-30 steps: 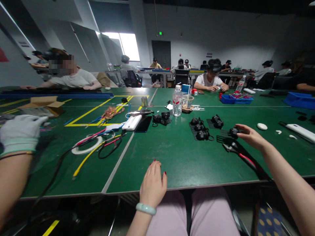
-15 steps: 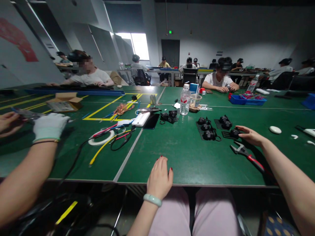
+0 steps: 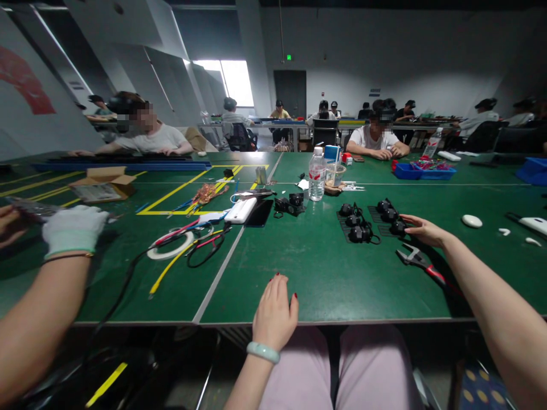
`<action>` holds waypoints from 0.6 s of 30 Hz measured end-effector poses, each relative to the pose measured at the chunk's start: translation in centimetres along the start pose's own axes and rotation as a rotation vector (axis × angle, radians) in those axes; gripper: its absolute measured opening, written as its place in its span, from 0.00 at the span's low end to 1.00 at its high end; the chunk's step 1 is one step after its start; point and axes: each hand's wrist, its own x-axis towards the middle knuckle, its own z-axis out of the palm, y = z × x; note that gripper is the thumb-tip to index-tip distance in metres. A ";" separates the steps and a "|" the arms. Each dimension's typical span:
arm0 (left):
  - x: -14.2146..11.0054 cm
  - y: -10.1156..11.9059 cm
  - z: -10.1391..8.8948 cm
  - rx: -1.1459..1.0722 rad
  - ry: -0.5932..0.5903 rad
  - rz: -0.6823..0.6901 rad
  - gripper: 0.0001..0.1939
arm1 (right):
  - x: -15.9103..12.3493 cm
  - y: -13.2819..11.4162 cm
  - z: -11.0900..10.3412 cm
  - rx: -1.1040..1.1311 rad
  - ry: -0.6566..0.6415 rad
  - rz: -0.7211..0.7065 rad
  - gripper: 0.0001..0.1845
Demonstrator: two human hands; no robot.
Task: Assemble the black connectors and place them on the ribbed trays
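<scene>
Head view: right hand (image 3: pixel 427 232) pinches the rightmost black part (image 3: pixel 397 228), probably light and stiff, best held by its sides. Left hand (image 3: pixel 274 314) rests near, unclenched, gripping nothing.

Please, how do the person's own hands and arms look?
The left hand is gloveless, with dark red nails and a rounded, pale green bangle at the wrist. The right hand is gloveless too, with no bracelet visible; its nails are unclear. Neither forearm shows a sleeve.
</scene>
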 end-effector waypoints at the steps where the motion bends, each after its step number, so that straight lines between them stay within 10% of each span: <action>1: 0.0 0.0 0.0 0.000 0.007 0.005 0.17 | 0.0 -0.1 0.1 -0.003 0.007 -0.002 0.30; 14: -0.1 0.0 0.1 0.008 0.020 -0.002 0.17 | 0.9 0.7 0.3 0.044 0.026 0.000 0.32; 18: -0.3 -0.1 0.2 0.012 0.038 0.008 0.17 | 0.3 0.5 0.7 -0.183 0.255 -0.081 0.33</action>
